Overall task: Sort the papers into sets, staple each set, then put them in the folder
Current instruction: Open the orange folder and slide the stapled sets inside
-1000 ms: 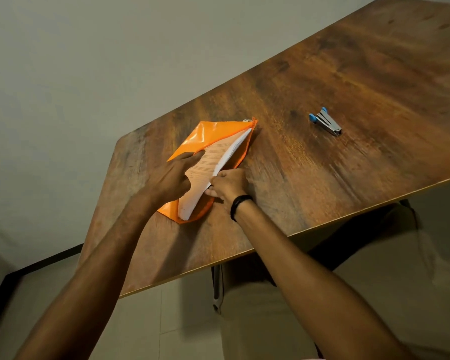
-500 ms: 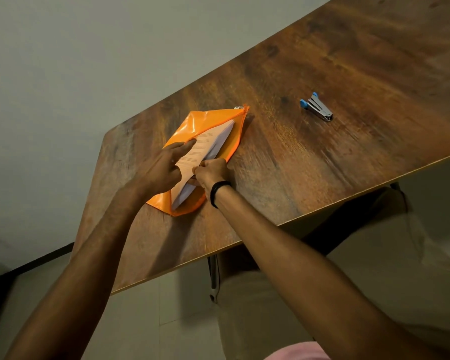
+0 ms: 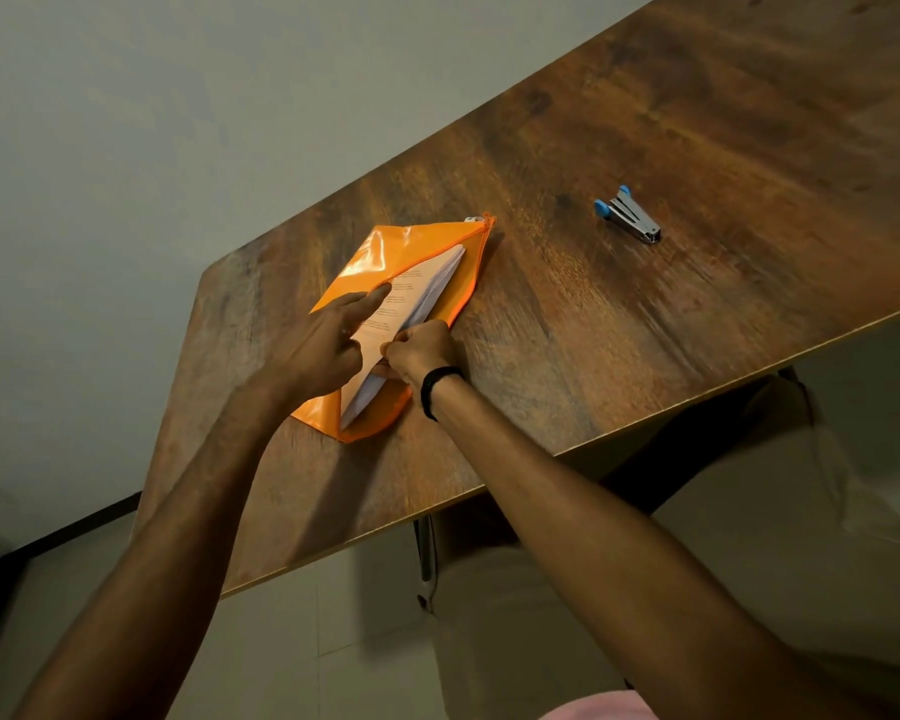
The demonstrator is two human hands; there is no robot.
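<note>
A pale wall [image 3: 126,148] fills the left, with a dark baseboard low down and light floor [image 3: 281,641] under the table's near edge. The brown wooden table [image 3: 697,330] runs diagonally up to the right, its rounded left corner just beyond the orange folder [image 3: 401,246].

The folder lies flat near that left end, its mouth open toward the right. The papers [image 3: 411,293] sit partly inside it, their near corner sticking out. The left hand [image 3: 323,345] lies on the folder's top flap, index finger straight and touching the top sheet. The right hand [image 3: 422,348], above a black wristband [image 3: 435,387], is curled and pinches the papers' near edge.

The left hand covers much of the flap, so how far the sheets reach inside cannot be told; the print is too small to read. The table's far right is cut off.

Bare wood stretches right of the folder to a small stapler [image 3: 628,215], well apart from it and from every edge.
</note>
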